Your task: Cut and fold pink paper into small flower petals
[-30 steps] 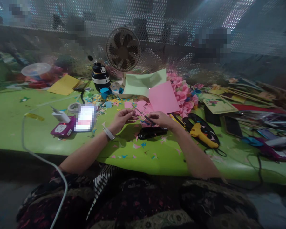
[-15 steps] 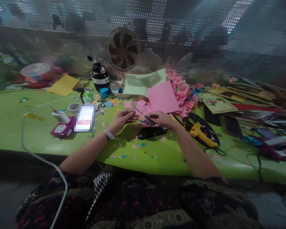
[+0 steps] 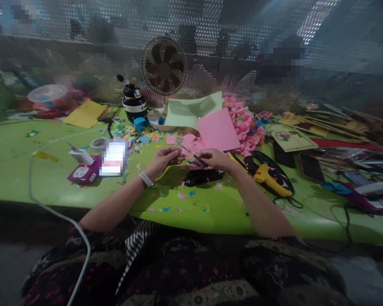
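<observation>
My right hand (image 3: 212, 158) is closed on a slim tool with a dark handle and thin shaft (image 3: 191, 153); its exact kind does not show. The shaft slants up and left toward the fingertips of my left hand (image 3: 167, 158). Those left fingers are pinched together, and whatever they hold is too small to make out. Below my hands lies a glossy black object (image 3: 204, 177) on the green table (image 3: 191, 219). Pink paper scraps (image 3: 190, 139) lie just beyond my fingers, with a pink paper sheet (image 3: 219, 129) behind my right hand.
A yellow glue gun (image 3: 270, 179) lies right of my right forearm. To the left are a lit phone (image 3: 113, 158) and a purple device (image 3: 84, 171). A fan (image 3: 164, 67), a dark jug (image 3: 134, 104) and pink paper flowers (image 3: 244, 123) stand behind. Small paper cuttings are scattered about.
</observation>
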The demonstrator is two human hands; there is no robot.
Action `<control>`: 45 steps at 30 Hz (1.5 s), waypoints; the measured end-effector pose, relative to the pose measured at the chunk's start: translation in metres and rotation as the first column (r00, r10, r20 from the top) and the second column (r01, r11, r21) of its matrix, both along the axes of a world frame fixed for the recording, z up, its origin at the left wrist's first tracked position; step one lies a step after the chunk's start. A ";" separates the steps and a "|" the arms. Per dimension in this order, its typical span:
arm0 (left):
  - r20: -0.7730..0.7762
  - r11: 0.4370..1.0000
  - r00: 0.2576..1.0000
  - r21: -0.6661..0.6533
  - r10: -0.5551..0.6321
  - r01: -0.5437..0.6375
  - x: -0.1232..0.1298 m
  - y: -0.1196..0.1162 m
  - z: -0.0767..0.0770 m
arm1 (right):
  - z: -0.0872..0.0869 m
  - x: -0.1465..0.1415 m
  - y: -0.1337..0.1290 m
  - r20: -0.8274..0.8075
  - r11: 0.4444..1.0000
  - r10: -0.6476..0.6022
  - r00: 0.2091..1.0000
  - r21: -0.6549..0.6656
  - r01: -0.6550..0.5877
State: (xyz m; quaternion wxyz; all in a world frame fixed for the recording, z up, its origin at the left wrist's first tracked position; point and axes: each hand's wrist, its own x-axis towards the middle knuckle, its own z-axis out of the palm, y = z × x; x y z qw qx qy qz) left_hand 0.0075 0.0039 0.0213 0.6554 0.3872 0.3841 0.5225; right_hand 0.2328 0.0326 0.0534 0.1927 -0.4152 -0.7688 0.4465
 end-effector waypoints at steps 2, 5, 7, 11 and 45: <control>0.007 1.000 1.000 -0.009 0.004 -0.004 0.000 0.000 0.000 | -0.001 0.001 0.001 0.002 1.000 0.006 1.000 -0.006 -0.006; 0.018 1.000 1.000 -0.008 0.002 -0.002 -0.001 0.001 -0.001 | -0.004 0.001 0.002 0.004 1.000 0.025 1.000 0.008 -0.025; 0.018 1.000 1.000 -0.003 -0.006 0.006 -0.001 0.001 -0.001 | -0.004 0.001 0.002 0.001 0.999 0.029 1.000 0.017 -0.029; 0.015 1.000 1.000 0.001 -0.018 0.018 -0.001 0.001 -0.001 | -0.002 0.000 0.001 -0.002 1.000 0.013 1.000 -0.005 -0.013; 0.010 1.000 1.000 -0.002 -0.022 0.022 -0.001 0.001 -0.002 | -0.008 0.003 0.005 0.024 0.998 0.027 0.999 0.048 -0.028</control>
